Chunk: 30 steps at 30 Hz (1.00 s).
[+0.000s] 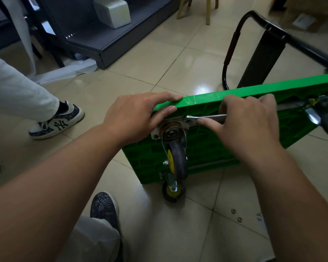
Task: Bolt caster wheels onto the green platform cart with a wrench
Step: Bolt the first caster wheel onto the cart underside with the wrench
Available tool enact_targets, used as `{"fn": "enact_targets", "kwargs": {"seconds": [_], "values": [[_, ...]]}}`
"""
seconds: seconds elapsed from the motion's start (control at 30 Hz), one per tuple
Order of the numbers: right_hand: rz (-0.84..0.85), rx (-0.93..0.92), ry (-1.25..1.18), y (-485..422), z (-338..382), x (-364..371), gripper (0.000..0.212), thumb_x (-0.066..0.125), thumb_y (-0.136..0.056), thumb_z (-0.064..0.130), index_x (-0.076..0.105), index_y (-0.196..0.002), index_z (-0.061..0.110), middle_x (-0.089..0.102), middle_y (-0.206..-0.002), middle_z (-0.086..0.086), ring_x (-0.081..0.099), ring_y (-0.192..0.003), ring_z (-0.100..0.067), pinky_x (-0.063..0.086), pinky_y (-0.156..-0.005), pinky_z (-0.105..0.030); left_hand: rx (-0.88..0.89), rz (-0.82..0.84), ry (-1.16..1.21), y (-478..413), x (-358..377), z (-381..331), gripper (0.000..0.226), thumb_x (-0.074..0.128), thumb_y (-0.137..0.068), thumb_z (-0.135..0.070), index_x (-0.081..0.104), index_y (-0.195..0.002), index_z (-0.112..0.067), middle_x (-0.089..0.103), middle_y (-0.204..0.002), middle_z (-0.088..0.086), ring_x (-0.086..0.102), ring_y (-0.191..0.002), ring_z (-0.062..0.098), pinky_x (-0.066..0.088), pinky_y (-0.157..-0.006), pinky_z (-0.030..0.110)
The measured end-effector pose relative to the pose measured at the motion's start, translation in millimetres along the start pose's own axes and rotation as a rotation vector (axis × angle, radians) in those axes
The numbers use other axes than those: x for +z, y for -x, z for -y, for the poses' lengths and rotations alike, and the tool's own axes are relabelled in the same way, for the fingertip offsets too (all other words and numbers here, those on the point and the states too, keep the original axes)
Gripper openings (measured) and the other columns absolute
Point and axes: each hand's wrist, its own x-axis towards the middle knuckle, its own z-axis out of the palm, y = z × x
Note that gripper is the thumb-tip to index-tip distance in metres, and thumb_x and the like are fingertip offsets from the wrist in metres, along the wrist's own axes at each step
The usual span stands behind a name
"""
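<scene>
- The green cart (273,87) is stood on its long edge on the tiled floor, with its ribbed underside turned toward the person.
- A caster wheel (176,159) with a yellow hub is seen on a metal plate (180,122) near the cart's upper left corner.
- A flat wrench (206,117) is laid along the underside just below the top edge, its head set at a bolt on the plate's upper right corner.
- The wrench is gripped by the right hand (248,125), fingers curled round the handle and one finger stretched along it.
- The left hand (133,118) is laid over the cart's top edge at the left corner, fingers straight and close together.
- A second caster (172,191) is found at the lower left corner, touching the floor; a third (324,118) is partly seen at the right.
- A black handle (233,44) is seen behind the cart.
- Two small metal rings (239,219) are left on the floor near the right forearm.
- A second person's sneaker (59,121) is seen well to the left.
</scene>
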Motion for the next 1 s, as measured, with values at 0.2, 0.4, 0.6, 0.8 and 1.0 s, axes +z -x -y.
{"fn": "enact_targets", "kwargs": {"seconds": [0.2, 0.4, 0.6, 0.8, 1.0], "values": [[0.267, 0.040, -0.597, 12, -31, 16, 0.035, 0.062, -0.080, 0.066, 0.053, -0.090, 0.033, 0.065, -0.083, 0.010, 0.056, -0.088, -0.021, 0.051, -0.086, -0.044, 0.009, 0.011, -0.004, -2, 1, 3, 0.044, 0.033, -0.100, -0.065, 0.049, -0.141, -0.057, 0.073, -0.119, -0.011, 0.067, -0.088, 0.020, 0.045, -0.062, 0.031], [0.349, 0.060, -1.198, 28, -42, 42, 0.017, 0.072, -0.088, 0.028, 0.063, -0.093, 0.014, 0.071, -0.075, -0.006, 0.069, -0.073, -0.016, 0.056, -0.069, -0.029, 0.005, 0.011, -0.007, -2, 0, 3, 0.044, 0.035, -0.100, -0.064, 0.048, -0.141, -0.057, 0.071, -0.125, -0.010, 0.067, -0.091, 0.020, 0.044, -0.064, 0.032], [0.280, 0.425, -1.633, 58, 3, 93, 0.018, 0.062, -0.096, 0.017, 0.060, -0.106, 0.002, 0.065, -0.071, 0.001, 0.061, -0.067, -0.003, 0.049, -0.066, -0.012, 0.000, 0.009, 0.000, -2, 0, 1, 0.045, 0.034, -0.099, -0.065, 0.047, -0.141, -0.058, 0.071, -0.126, -0.010, 0.067, -0.093, 0.021, 0.041, -0.064, 0.031], [0.287, 0.452, -1.705, 62, 22, 120, 0.013, 0.062, -0.096, 0.020, 0.059, -0.101, 0.008, 0.066, -0.071, 0.003, 0.061, -0.072, -0.005, 0.047, -0.074, -0.019, 0.000, 0.018, -0.009, -3, 0, 1, 0.045, 0.033, -0.099, -0.065, 0.047, -0.142, -0.057, 0.072, -0.120, -0.008, 0.064, -0.085, 0.017, 0.042, -0.062, 0.030], [0.174, 0.488, -1.694, 53, 48, 127, 0.010, 0.062, -0.097, 0.018, 0.058, -0.099, 0.009, 0.072, -0.083, -0.006, 0.066, -0.078, -0.010, 0.051, -0.075, -0.021, -0.004, 0.005, -0.006, -2, 0, 1, 0.042, 0.037, -0.100, -0.063, 0.049, -0.140, -0.056, 0.073, -0.119, -0.009, 0.066, -0.087, 0.019, 0.045, -0.063, 0.032]]}}
